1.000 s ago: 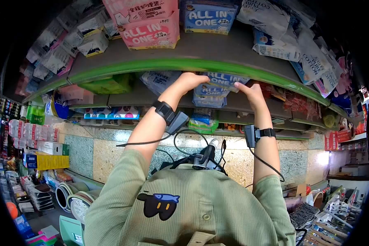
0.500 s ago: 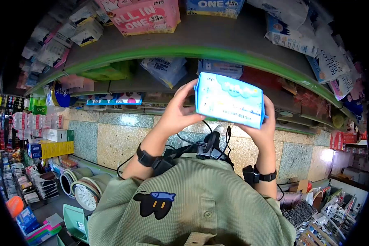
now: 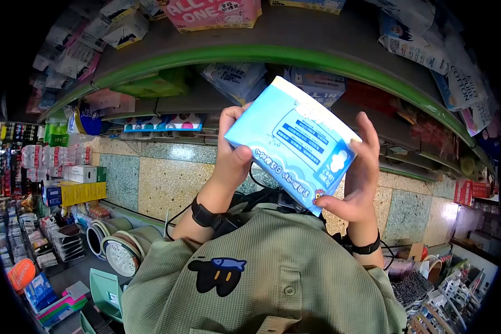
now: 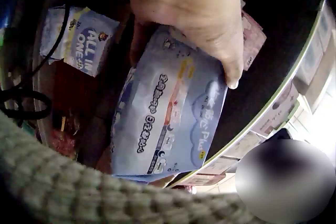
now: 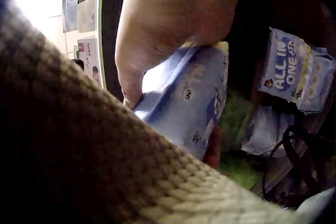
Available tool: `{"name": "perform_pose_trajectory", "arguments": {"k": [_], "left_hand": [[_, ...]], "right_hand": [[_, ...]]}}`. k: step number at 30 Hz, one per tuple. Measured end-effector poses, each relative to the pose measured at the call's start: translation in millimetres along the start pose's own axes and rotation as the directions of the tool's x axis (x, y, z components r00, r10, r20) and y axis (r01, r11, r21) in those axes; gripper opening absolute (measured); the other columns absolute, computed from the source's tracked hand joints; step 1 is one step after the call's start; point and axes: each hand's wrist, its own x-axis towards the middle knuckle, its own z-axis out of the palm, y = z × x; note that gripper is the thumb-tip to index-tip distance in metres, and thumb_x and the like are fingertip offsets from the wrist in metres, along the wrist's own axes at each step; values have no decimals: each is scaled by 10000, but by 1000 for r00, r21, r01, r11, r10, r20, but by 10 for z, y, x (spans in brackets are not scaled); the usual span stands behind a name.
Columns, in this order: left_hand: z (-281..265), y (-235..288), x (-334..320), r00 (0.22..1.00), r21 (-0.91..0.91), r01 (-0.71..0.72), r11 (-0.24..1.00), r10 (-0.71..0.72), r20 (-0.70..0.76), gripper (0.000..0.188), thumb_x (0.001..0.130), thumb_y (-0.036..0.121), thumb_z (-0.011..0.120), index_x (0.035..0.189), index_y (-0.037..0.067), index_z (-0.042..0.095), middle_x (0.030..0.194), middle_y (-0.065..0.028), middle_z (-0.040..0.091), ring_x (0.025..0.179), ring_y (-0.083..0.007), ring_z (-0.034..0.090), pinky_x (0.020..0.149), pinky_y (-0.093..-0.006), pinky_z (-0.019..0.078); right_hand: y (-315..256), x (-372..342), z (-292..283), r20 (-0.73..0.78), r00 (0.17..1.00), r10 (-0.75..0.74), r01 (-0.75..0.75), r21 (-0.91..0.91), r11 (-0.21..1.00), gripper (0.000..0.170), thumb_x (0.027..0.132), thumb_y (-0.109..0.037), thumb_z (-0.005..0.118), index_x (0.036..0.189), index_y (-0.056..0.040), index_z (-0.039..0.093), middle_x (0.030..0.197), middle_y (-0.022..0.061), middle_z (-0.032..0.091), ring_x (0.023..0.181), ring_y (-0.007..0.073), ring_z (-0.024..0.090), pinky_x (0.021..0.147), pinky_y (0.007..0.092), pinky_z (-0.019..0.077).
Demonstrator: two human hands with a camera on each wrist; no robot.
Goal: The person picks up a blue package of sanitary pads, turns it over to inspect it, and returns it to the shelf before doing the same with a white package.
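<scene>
In the head view a light-blue soft pack (image 3: 295,142) is held tilted in front of the chest, its printed panel and wavy lettering facing up. My left hand (image 3: 232,153) grips its left end, thumb on the near face and fingers round the far side. At the right end, my right hand (image 3: 362,178) has its thumb on the lower corner and its fingers along the edge. The left wrist view shows the pack (image 4: 168,108) beneath my left hand (image 4: 189,8). A sleeve covers part of the pack (image 5: 194,92) in the right wrist view.
A green-edged shelf (image 3: 217,60) runs across beyond the hands, carrying pink packs (image 3: 214,14). More blue packs (image 3: 320,83) sit on the shelf below. Round tubs (image 3: 122,253) and a green bin (image 3: 107,292) stand at lower left.
Both hands were at the stacked blue packs on the lower shelf. They have drawn one pack out towards the chest, then turned it to another face and tilted it.
</scene>
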Motion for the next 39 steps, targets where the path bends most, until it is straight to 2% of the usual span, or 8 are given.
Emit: {"name": "perform_pose_trajectory", "arguments": {"k": [4, 11, 23, 28, 30, 34, 37, 39], "left_hand": [[29, 97, 33, 983, 38, -177, 984, 174, 64, 728, 659, 478, 794, 1068, 96, 328, 1305, -237, 400, 1221, -315, 449, 977, -403, 443], [-43, 332, 140, 932, 139, -230, 963, 177, 316, 664, 663, 444, 753, 1058, 93, 350, 1291, -293, 433, 1220, -390, 461, 964, -481, 462], [-8, 341, 295, 875, 16, -184, 983, 156, 459, 607, 663, 388, 767, 1041, 69, 414, 1270, -265, 485, 1183, -332, 502, 960, -424, 442], [21, 284, 258, 933, 92, -331, 939, 311, 178, 590, 674, 338, 752, 1027, 63, 367, 1263, -245, 460, 1148, -306, 501, 944, -415, 441], [100, 273, 224, 936, 103, -352, 930, 351, 26, 625, 645, 295, 792, 1015, 90, 333, 1275, -226, 414, 1210, -323, 441, 964, -426, 412], [28, 259, 258, 776, 378, -618, 689, 459, 432, 684, 564, 282, 878, 1009, 101, 392, 1290, -167, 381, 1262, -308, 362, 1039, -424, 317], [-69, 375, 244, 761, 308, -573, 759, 353, 545, 751, 540, 320, 905, 1074, 92, 429, 1278, -144, 381, 1246, -287, 384, 1018, -419, 345], [-96, 335, 174, 811, 228, -516, 826, 385, 441, 899, 507, 313, 925, 1212, 97, 411, 1314, -136, 343, 1261, -279, 376, 942, -402, 429]], "right_hand": [[1, -23, 137, -33, 982, 184, -179, 117, 977, 1354, 378, -454, 928, 1447, -43, 206, 1444, 206, 275, 1347, 333, 297, 1070, 447, 293], [-91, 31, 172, 257, 751, 609, -632, 550, 546, 1041, 639, -513, 731, 1403, 38, 289, 1362, 232, 412, 1277, 342, 404, 1050, 412, 317], [-78, -66, 98, 316, 783, 536, -620, 465, 632, 1125, 572, -418, 775, 1443, 18, 213, 1432, 238, 324, 1328, 342, 337, 1090, 421, 240], [32, 74, 121, 101, 794, 599, -468, 731, 497, 990, 731, -696, 578, 1346, 38, 327, 1332, 240, 435, 1223, 345, 468, 994, 439, 428], [96, 45, 114, 178, 770, 612, -464, 815, 347, 990, 740, -685, 587, 1372, 25, 310, 1374, 215, 408, 1249, 332, 444, 1023, 457, 388], [214, -48, 234, 86, 745, 662, -497, 732, 465, 782, 787, -537, 630, 1319, -5, 418, 1274, 154, 531, 1157, 283, 535, 966, 430, 451], [197, 95, 19, 73, 750, 658, -475, 751, 458, 571, 808, -373, 588, 1208, 27, 515, 1121, 159, 621, 996, 271, 629, 862, 404, 525], [228, 163, -166, 102, 764, 637, -532, 659, 532, 655, 783, -459, 577, 1164, 73, 541, 978, 194, 657, 847, 270, 676, 762, 325, 566]]}}
